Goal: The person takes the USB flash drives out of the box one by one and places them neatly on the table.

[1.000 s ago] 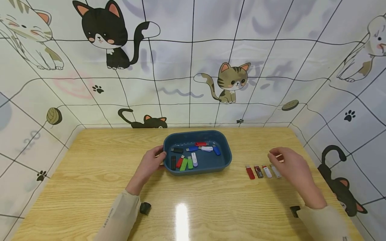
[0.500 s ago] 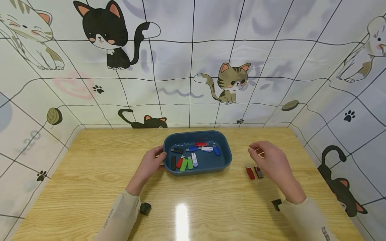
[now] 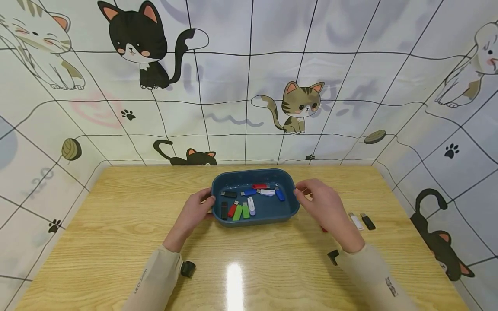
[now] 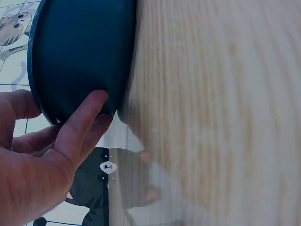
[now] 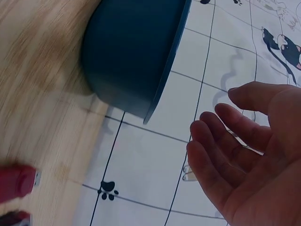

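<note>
A dark blue plastic bin (image 3: 272, 214) holds several USB sticks (image 3: 251, 206) in red, green, blue, white and black. My left hand (image 3: 196, 207) grips its left end; in the left wrist view, fingertips (image 4: 99, 95) press the outer wall and the thumb is at the rim. My right hand (image 3: 320, 203) hovers at the bin's right rim, fingers loosely bent and nothing in them. On the wood to the right lie a white USB stick (image 3: 355, 221) and a black USB stick (image 3: 367, 221). The red USB stick (image 5: 18, 183) is mostly hidden beneath the right hand in the head view.
The wooden table (image 3: 116, 242) runs back to a cat-patterned wall cloth (image 3: 229, 86), which also rises at both sides. Part of another dark red USB stick (image 5: 16, 218) shows at the corner of the right wrist view.
My right hand has moved left from above the row of USB sticks to the bin's right rim, uncovering the white and black ones. The left hand and bin stay put.
</note>
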Action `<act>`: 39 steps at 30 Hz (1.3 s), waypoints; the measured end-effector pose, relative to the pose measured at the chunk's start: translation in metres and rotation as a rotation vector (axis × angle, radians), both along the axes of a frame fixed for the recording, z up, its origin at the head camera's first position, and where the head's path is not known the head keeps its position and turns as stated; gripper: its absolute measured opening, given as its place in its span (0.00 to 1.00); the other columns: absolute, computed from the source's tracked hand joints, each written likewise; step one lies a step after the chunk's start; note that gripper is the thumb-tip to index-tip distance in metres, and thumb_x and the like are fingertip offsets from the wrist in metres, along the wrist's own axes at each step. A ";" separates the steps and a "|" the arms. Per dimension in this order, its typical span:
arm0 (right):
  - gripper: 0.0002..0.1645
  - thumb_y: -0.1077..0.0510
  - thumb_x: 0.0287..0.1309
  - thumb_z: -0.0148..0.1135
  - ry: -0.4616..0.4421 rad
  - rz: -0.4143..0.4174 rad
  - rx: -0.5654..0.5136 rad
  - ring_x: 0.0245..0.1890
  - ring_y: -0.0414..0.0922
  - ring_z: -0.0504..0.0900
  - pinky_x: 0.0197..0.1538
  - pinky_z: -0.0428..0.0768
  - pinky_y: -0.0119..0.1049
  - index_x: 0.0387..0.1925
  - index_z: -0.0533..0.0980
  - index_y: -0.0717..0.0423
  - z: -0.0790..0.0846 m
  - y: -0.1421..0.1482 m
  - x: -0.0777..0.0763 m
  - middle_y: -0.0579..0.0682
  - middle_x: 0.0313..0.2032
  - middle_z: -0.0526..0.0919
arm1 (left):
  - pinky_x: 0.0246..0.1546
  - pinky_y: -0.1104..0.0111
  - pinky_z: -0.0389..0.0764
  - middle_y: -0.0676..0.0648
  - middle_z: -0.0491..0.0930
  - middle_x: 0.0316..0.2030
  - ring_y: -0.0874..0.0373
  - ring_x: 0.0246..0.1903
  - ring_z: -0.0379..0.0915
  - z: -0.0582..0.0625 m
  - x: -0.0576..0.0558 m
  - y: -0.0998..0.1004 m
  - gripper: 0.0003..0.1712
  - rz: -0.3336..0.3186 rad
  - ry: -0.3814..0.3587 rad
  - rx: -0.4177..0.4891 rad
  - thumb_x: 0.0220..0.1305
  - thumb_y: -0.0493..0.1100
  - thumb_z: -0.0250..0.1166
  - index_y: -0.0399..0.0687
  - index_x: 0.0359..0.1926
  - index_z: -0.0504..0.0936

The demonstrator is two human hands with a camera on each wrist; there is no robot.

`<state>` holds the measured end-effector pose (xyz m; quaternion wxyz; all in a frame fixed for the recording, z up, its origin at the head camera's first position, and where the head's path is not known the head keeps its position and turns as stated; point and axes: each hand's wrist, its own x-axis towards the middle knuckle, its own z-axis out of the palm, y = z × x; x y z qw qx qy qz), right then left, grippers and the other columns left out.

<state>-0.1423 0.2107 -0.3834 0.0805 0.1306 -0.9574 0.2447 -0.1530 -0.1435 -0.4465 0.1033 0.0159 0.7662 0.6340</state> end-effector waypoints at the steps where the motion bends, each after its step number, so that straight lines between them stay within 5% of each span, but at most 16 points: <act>1: 0.13 0.54 0.70 0.65 -0.003 0.005 0.004 0.44 0.52 0.84 0.44 0.84 0.51 0.50 0.84 0.57 0.000 -0.004 -0.002 0.53 0.46 0.85 | 0.50 0.53 0.87 0.31 0.71 0.67 0.39 0.57 0.79 0.000 0.000 0.000 0.26 0.001 -0.001 0.001 0.80 0.39 0.52 0.32 0.73 0.67; 25: 0.13 0.53 0.67 0.69 -0.116 0.116 0.066 0.41 0.46 0.82 0.46 0.86 0.43 0.48 0.85 0.54 -0.022 -0.073 -0.022 0.49 0.43 0.85 | 0.49 0.53 0.87 0.30 0.71 0.67 0.38 0.58 0.78 -0.002 -0.001 0.000 0.27 0.005 0.007 -0.016 0.80 0.39 0.52 0.31 0.73 0.67; 39: 0.17 0.51 0.68 0.69 -0.262 0.165 0.108 0.35 0.44 0.78 0.41 0.80 0.41 0.51 0.85 0.57 -0.033 -0.097 -0.039 0.47 0.39 0.85 | 0.49 0.54 0.87 0.31 0.71 0.68 0.39 0.56 0.79 -0.003 -0.001 0.000 0.26 0.011 0.000 -0.004 0.80 0.38 0.51 0.32 0.73 0.68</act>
